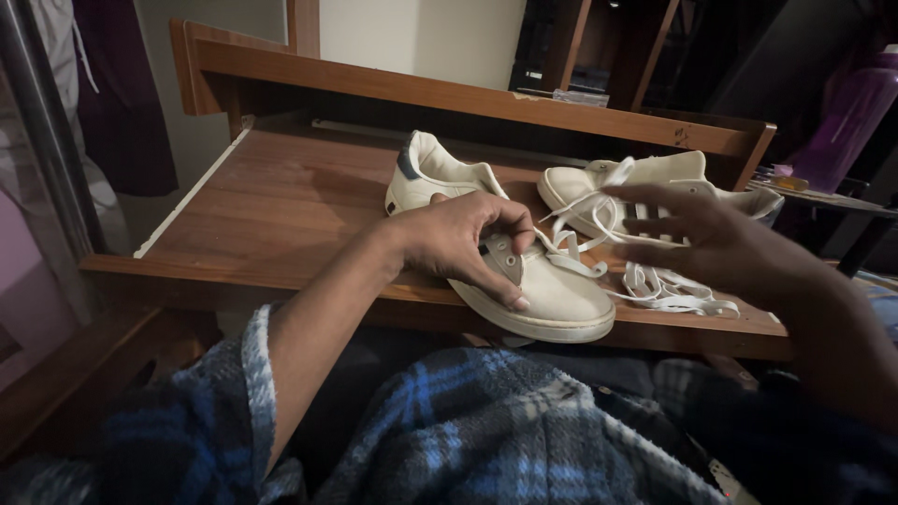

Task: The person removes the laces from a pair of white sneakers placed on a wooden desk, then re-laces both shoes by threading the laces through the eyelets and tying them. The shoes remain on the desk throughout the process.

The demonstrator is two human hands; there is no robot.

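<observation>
I am looking down at a dim room with a brown wooden tabletop (pixel 271 206) carrying two white sneakers.

My left hand (pixel 463 238) is resting on the near sneaker (pixel 543 290), which is lying at the front edge of the tabletop with its toe pointing toward me; the fingers (pixel 510 290) are curling over its tongue and side, gripping it. My right hand (pixel 711 234) is hovering, blurred, with fingers spread and holding nothing, over loose white laces (pixel 669 290) trailing just beside that shoe. The second sneaker (pixel 655 178) is sitting behind, partly hidden by this hand. A blue plaid garment (pixel 449 421) is covering my lap.
</observation>
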